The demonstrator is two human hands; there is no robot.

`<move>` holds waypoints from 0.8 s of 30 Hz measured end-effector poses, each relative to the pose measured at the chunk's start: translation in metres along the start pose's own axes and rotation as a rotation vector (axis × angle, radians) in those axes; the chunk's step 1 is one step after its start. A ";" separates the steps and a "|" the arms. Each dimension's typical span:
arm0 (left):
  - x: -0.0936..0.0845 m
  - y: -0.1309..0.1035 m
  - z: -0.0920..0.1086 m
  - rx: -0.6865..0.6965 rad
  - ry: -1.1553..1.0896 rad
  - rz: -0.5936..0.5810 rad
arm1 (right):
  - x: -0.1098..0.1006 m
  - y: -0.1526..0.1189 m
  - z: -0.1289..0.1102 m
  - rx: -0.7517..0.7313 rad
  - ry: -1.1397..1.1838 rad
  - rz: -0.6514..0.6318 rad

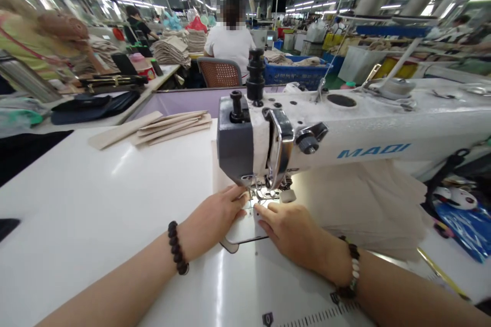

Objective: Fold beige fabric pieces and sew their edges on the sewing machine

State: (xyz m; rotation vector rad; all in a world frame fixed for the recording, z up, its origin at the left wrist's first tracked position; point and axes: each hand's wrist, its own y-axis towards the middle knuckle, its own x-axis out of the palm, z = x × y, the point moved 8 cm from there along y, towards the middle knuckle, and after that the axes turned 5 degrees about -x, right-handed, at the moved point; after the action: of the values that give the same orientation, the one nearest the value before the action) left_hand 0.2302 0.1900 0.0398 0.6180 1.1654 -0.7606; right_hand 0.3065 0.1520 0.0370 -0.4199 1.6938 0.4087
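Note:
At the needle area of a white sewing machine (368, 125), both hands work close together. My left hand (213, 222) is closed, its fingertips drawn together just left of the presser foot (264, 193); what they pinch is hidden. A beige fabric piece (219, 166) lies behind that hand, partly covered by the machine head. My right hand (293, 235) rests in front of the foot, index finger stretched onto the metal needle plate (245, 230), thumb apart from it and other fingers curled. It appears to hold nothing.
Folded beige fabric pieces (174, 127) lie on the white table (95, 204) at the left. A larger beige fabric stack (360, 204) sits under the machine arm. Behind are a blue crate (297, 76) and a seated person in white (230, 43). A blue plastic bag (466, 227) is at right.

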 end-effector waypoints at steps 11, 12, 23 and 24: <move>-0.005 0.000 -0.001 0.034 0.064 0.069 | 0.000 -0.001 0.000 -0.005 -0.016 0.013; -0.005 0.000 -0.001 0.039 0.068 0.065 | 0.000 -0.001 0.000 -0.004 -0.014 0.014; -0.002 0.001 0.003 0.027 0.095 0.004 | 0.000 -0.002 0.000 -0.008 -0.007 0.031; -0.002 0.001 0.003 0.025 0.098 -0.004 | 0.000 -0.002 0.000 -0.008 -0.008 0.034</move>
State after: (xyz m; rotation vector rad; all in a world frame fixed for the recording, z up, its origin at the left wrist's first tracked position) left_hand 0.2320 0.1887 0.0423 0.6798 1.2495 -0.7561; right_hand 0.3072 0.1504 0.0367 -0.3953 1.6941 0.4413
